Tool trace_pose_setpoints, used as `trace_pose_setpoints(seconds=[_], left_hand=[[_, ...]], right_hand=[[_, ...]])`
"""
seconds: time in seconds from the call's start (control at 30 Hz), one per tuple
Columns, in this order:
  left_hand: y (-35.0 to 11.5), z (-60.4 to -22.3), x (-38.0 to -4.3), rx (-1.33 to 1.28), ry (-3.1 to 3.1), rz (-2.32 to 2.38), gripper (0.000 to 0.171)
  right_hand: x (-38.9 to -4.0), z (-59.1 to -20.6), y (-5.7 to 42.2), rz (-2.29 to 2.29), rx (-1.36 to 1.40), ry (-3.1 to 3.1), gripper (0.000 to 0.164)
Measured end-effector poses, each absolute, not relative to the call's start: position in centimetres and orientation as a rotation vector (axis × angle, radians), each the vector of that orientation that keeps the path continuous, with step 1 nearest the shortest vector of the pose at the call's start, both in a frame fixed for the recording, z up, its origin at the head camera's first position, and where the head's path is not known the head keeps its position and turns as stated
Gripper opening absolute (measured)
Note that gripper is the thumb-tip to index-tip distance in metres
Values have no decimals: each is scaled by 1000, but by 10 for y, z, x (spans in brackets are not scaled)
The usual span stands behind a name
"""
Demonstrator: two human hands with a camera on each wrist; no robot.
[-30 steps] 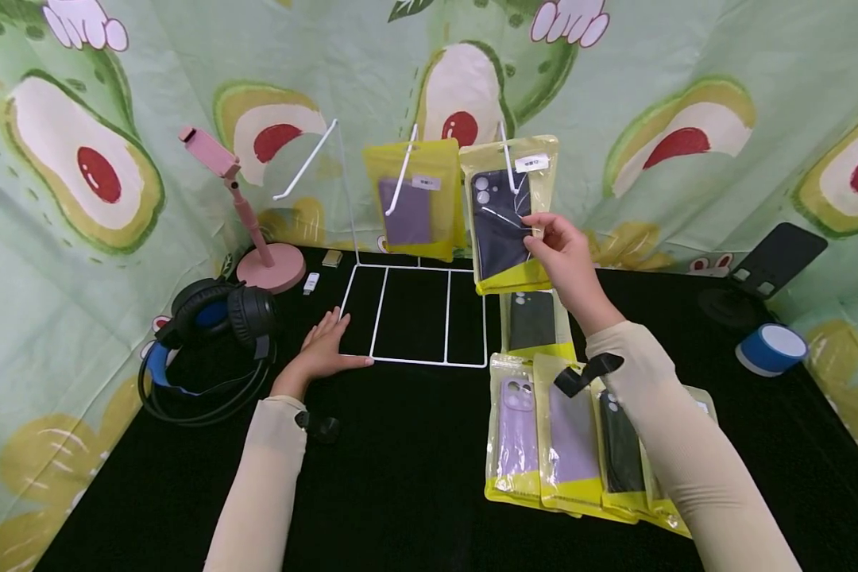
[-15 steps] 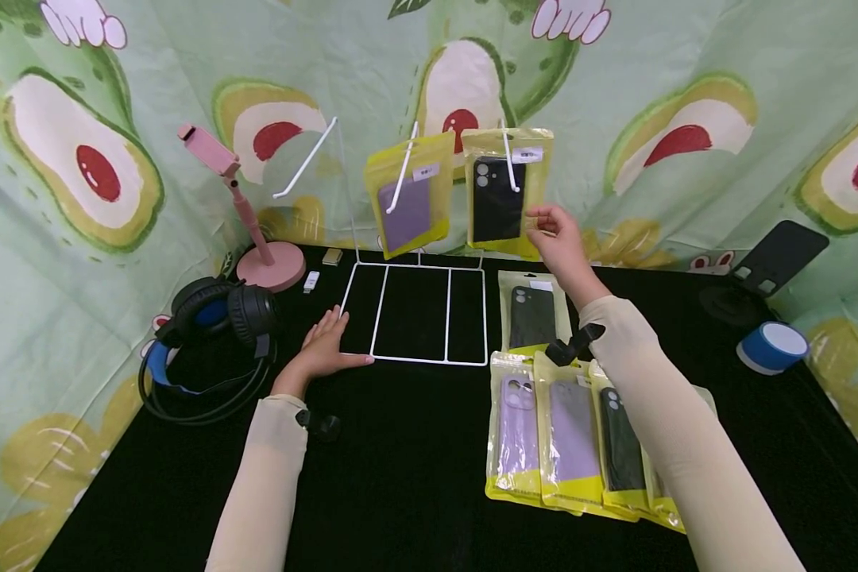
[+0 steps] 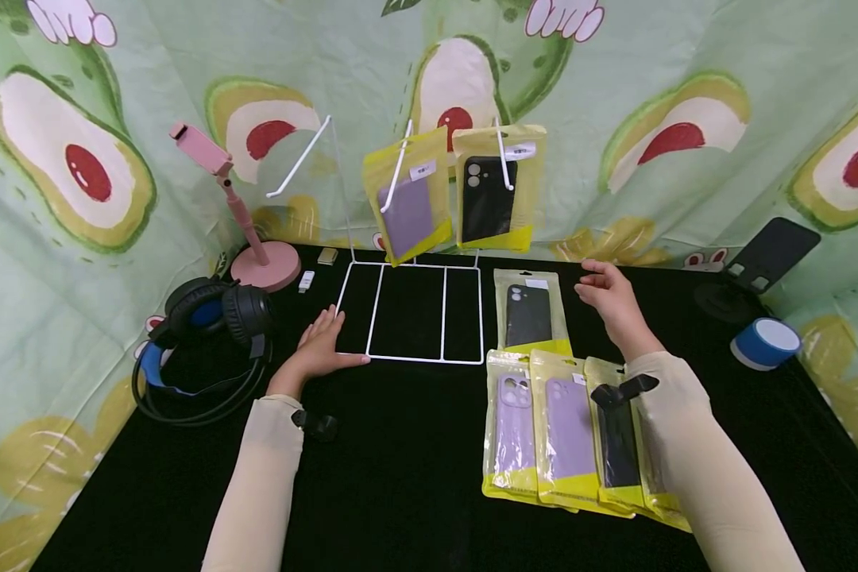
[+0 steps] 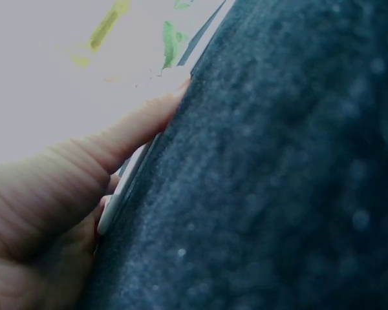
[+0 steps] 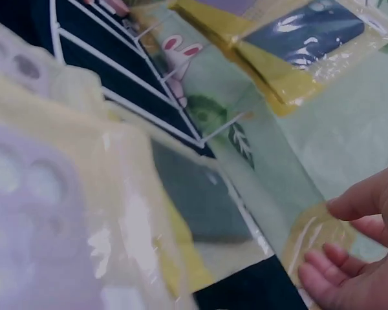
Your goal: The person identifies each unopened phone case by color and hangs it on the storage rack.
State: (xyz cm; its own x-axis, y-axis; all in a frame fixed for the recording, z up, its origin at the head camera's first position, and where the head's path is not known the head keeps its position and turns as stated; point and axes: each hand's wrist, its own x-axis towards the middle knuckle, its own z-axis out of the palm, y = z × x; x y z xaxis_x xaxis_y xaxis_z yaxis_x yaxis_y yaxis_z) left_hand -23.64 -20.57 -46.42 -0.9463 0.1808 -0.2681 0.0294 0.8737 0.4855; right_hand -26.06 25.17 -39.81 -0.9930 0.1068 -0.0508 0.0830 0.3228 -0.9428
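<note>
**Left hand [image 3: 316, 348] braced on a white wire rack [image 3: 425, 361], right hand [image 3: 611, 306] free beside it**

The left hand sits at the rack's near left corner, thumb laid along the front rail and fingers reaching up the side. Its grip is spread, pressing on the wire rather than clasping it. The frame looks thin and light, so this contact probably keeps it from sliding or tipping while the hooks above carry weight.

The right hand is in the air to the right of the rack, apart from every packet. Its grip holds nothing: the fingers bend loosely and the thumb stands away from them.

A packet with a purple phone case [image 3: 407, 210] hangs on the middle hook, slightly tilted, and a packet with a black phone case [image 3: 486, 202] on the right one. Their labels face outward, presumably so they can be read. The left hook [image 3: 299, 156] is bare.

Another black-case packet [image 3: 529, 314] lies on the counter [image 3: 400, 477] just right of the base, its hanging hole toward the back. Nearer the person, a purple-case packet [image 3: 513, 433], a second purple one [image 3: 570, 433] and a dark one [image 3: 619, 449] overlap in a row, likely grouped there for easy reach; the right forearm covers part of the row's end.
</note>
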Motion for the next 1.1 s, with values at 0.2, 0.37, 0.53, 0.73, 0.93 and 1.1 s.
trace_pose_setpoints(seconds=[0.2, 0.37, 0.53, 0.73, 0.93, 1.1], left_hand=[[-207, -463, -235, 146, 2735, 705, 108], [-206, -465, -235, 168, 2745, 692, 109], [-206, -465, -236, 167, 2750, 685, 108], [-205, -463, -235, 169, 2752, 692, 107], [-205, -463, -236, 178, 2750, 702, 108], [-205, -463, -235, 169, 2747, 686, 108]], right_hand=[[-250, -416, 255, 1720, -188, -2817, 58], [-247, -430, 247, 1576, -161, -2969, 63], [-249, -435, 239, 1492, -121, -3012, 63], [-255, -440, 235, 1461, -107, -3051, 58], [-255, -441, 234, 1509, -121, -3037, 40], [-250, -437, 241, 1591, -241, -2968, 36]])
